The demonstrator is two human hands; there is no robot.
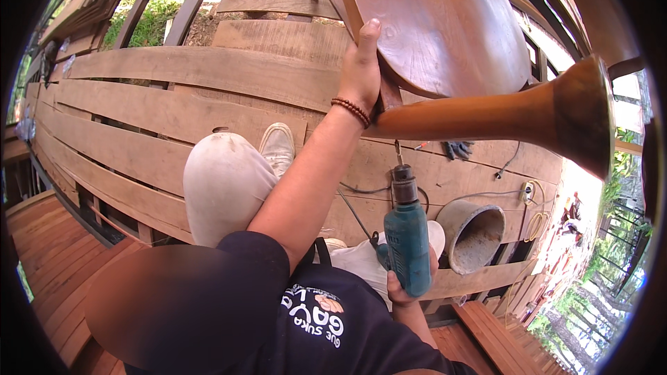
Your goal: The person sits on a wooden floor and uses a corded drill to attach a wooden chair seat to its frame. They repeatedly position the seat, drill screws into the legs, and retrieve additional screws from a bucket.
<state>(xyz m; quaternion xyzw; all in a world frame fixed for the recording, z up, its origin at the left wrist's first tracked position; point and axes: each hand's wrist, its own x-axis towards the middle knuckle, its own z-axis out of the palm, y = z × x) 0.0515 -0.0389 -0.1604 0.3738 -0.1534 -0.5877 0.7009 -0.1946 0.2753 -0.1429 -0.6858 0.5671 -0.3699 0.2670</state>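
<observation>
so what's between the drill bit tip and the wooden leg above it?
Head view: nothing. Only plank floor shows between the drill in the right hand and the turned leg; the left hand steadies the furniture.

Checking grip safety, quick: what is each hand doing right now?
Left hand: gripping the wooden chair seat edge.
Right hand: closed around the teal power drill.

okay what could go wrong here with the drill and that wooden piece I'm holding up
The left hand steadies the wooden furniture piece close to its leg, so the bit of the teal drill in the right hand could slip toward the fingers. The drill's cord trails near your knees and might snag.
</observation>
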